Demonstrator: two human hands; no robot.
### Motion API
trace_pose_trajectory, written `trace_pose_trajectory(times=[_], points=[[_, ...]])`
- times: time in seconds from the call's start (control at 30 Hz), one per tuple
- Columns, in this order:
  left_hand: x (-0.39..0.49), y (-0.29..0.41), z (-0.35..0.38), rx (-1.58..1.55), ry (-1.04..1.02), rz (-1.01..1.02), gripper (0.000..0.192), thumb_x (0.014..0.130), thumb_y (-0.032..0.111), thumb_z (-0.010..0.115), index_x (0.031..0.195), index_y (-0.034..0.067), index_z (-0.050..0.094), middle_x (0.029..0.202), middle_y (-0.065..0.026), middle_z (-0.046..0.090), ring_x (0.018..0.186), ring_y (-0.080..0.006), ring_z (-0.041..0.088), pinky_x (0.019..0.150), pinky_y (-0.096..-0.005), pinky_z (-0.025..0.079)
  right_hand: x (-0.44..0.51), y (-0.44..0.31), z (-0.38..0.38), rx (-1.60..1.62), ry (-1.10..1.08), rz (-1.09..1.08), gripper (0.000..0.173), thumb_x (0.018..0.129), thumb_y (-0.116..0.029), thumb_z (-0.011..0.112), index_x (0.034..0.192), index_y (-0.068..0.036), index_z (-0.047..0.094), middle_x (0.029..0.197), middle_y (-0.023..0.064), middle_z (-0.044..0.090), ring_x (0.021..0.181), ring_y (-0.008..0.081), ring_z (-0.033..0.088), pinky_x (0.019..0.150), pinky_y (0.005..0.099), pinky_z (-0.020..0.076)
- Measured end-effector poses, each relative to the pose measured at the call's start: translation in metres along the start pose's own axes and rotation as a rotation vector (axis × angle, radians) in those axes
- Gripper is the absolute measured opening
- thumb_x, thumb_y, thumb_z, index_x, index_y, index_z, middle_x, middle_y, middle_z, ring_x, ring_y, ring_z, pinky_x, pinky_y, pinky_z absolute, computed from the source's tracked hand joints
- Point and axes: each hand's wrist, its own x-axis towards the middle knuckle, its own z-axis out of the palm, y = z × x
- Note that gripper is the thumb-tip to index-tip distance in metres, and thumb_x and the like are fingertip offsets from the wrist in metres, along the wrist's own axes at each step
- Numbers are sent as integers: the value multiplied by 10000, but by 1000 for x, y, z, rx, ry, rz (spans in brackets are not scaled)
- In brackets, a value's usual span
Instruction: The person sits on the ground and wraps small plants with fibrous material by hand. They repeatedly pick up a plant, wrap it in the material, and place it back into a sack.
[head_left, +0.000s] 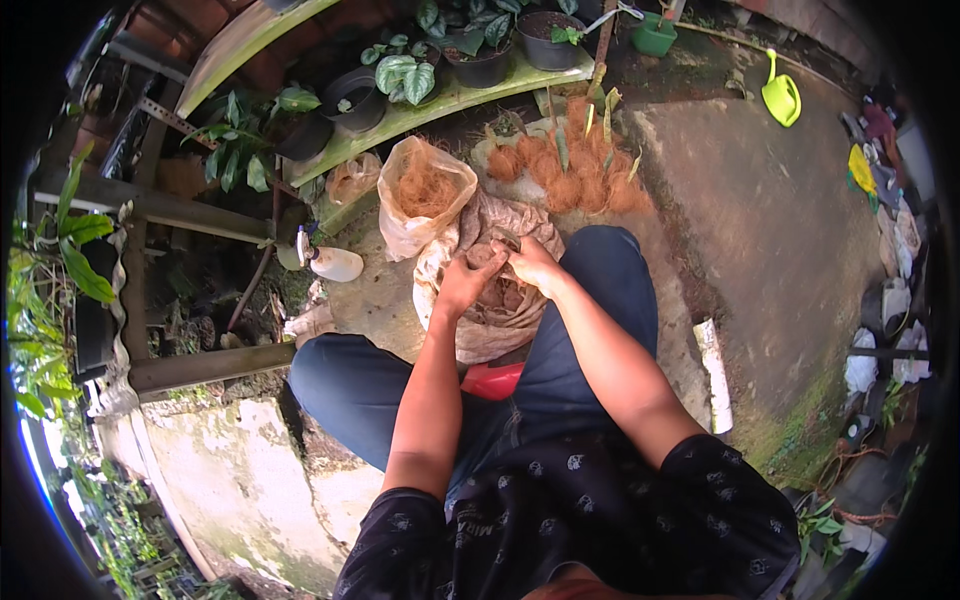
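My left hand (466, 283) curls around a brown, soil-like lump (480, 256), its thumb reaching across to the other hand. Close against it, my right hand (534, 264) pinches a small dark piece (508, 238) whose kind I cannot make out. Both hands are over the mouth of a crumpled, dirty pale sack (487, 334) between my knees. Brown clods (501, 294) show inside the sack, partly hidden by my hands. Just beyond stands a clear plastic bag (390, 214) filled with coconut fibre (426, 187).
Several fibre-wrapped balls (592, 184) with upright leaves sit at the far right of the bag. A spray bottle (337, 264) lies to the left. Potted plants line a mossy ledge (450, 97). Farther right are a whitish pole (712, 375) and a green watering can (782, 99).
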Motion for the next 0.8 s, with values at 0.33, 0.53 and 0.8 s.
trace_pose_trajectory(times=[0.33,0.53,0.8], points=[[0,-11,1,-121,120,70,526,921,407,675,1010,-109,729,899,-273,749,890,-295,735,821,-414,536,-16,-16,9,-126,-30,133,758,923,-661,704,1229,25,601,693,14,562,464,94,445,428,289,355],[14,-34,9,-472,39,88,508,996,369,596,1239,-62,713,1056,-146,778,972,-218,698,845,-370,523,-6,1,9,-11,-33,11,625,948,-459,781,1303,22,601,830,41,659,592,75,536,462,273,377],[18,-34,13,-1110,-227,-187,610,1052,468,499,1509,65,510,1458,-102,577,1256,-282,576,1047,-430,456,1,20,10,217,-65,-52,541,949,-411,794,1341,-83,616,1153,3,687,921,114,638,647,312,482]])
